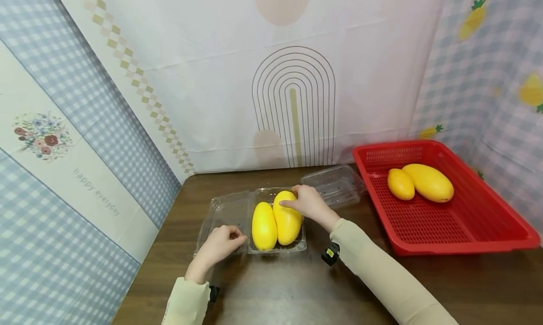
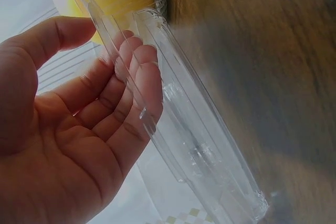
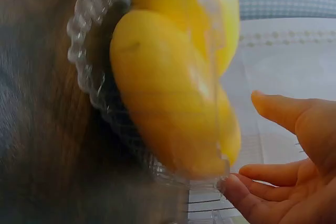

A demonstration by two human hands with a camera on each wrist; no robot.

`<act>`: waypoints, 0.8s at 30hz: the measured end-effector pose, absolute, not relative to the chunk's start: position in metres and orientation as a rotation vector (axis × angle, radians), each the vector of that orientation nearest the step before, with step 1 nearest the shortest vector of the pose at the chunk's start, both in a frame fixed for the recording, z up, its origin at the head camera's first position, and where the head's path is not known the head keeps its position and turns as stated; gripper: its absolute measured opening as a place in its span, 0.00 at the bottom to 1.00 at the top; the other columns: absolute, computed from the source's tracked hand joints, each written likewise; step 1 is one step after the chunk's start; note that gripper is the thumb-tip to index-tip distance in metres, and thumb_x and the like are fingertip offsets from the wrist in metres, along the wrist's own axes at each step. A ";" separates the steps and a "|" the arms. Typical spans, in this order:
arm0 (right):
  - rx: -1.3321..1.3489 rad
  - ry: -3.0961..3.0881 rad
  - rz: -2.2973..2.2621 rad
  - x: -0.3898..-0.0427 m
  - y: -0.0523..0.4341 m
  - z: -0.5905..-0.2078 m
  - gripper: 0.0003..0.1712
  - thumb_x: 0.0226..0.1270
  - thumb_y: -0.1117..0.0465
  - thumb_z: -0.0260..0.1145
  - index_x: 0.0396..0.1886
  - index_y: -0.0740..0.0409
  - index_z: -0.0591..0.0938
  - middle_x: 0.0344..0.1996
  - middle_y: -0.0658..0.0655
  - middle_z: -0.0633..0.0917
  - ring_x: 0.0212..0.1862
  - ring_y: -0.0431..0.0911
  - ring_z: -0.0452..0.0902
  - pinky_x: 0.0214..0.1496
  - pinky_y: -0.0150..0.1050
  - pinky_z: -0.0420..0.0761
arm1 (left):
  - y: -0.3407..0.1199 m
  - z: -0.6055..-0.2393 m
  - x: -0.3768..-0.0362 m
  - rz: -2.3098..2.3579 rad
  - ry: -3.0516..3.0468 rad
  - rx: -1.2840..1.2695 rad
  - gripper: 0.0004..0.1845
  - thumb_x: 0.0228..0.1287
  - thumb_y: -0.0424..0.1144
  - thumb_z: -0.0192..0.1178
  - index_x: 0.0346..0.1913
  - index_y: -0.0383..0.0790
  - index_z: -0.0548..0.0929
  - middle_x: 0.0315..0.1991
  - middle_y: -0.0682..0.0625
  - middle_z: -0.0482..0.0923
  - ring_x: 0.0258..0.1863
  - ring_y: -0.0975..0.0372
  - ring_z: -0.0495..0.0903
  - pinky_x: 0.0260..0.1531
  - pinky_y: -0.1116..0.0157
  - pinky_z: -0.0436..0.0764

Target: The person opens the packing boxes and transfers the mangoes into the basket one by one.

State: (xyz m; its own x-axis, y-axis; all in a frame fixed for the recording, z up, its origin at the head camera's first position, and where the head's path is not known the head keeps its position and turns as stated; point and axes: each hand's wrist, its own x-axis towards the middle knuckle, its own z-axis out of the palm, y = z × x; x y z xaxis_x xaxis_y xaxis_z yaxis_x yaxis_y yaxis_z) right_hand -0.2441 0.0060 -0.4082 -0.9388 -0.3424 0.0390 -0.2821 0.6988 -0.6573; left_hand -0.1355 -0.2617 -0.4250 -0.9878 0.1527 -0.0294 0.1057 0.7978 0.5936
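Right, I'm looking down at a dark wooden surface (image 1: 275,287) with a clear plastic clamshell box (image 1: 276,246) open in the middle of it. Two yellow oval mangoes (image 1: 275,223) lie side by side in its tray. The right hand (image 1: 309,203) rests on the far end of the right-hand mango, fingers (image 3: 262,190) loosely spread and touching the fruit and the tray rim rather than wrapped round anything. The left hand (image 1: 220,242) is at the near left corner of the box, fingers (image 2: 134,85) curled round the edge of the clear hinged lid (image 1: 225,212), which lies open to the left of the tray. Another empty clear plastic tray (image 1: 335,183) sits just beyond the right hand. Far right, a red perforated plastic basket (image 1: 462,221) holds two more yellow mangoes (image 1: 420,181), touching each other.
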 end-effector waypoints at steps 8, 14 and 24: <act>-0.631 2.839 -0.750 -0.252 -0.008 -0.401 0.23 0.62 0.44 0.74 0.29 0.61 0.82 0.23 0.55 0.81 0.25 0.47 0.74 0.30 0.40 0.75 | -0.258 -0.424 -0.135 0.935 2.927 0.200 0.06 0.64 0.39 0.63 0.32 0.42 0.86 0.22 0.56 0.78 0.21 0.64 0.73 0.28 0.65 0.75; -0.631 2.816 -0.574 -0.254 -0.019 -0.394 0.26 0.60 0.42 0.73 0.35 0.61 0.81 0.33 0.57 0.80 0.33 0.50 0.76 0.39 0.45 0.79 | -0.254 -0.422 -0.137 0.942 2.926 0.156 0.06 0.61 0.39 0.61 0.31 0.43 0.85 0.21 0.55 0.76 0.21 0.63 0.72 0.27 0.65 0.74; -0.532 2.789 -0.701 -0.256 -0.026 -0.403 0.40 0.56 0.42 0.76 0.54 0.71 0.77 0.49 0.66 0.76 0.47 0.54 0.73 0.50 0.49 0.79 | -0.254 -0.425 -0.135 0.969 2.924 0.088 0.06 0.60 0.40 0.62 0.29 0.42 0.85 0.20 0.55 0.75 0.21 0.63 0.71 0.26 0.65 0.72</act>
State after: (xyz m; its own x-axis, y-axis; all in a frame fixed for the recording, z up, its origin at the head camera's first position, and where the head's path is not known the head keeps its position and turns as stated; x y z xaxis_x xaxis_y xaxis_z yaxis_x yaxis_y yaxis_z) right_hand -0.2562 -0.0261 -0.4029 -0.9112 -0.3946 -0.1186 -0.2916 0.8209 -0.4910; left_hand -0.1355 -0.2538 -0.4250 -0.9966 0.0729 -0.0390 0.0352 0.8007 0.5981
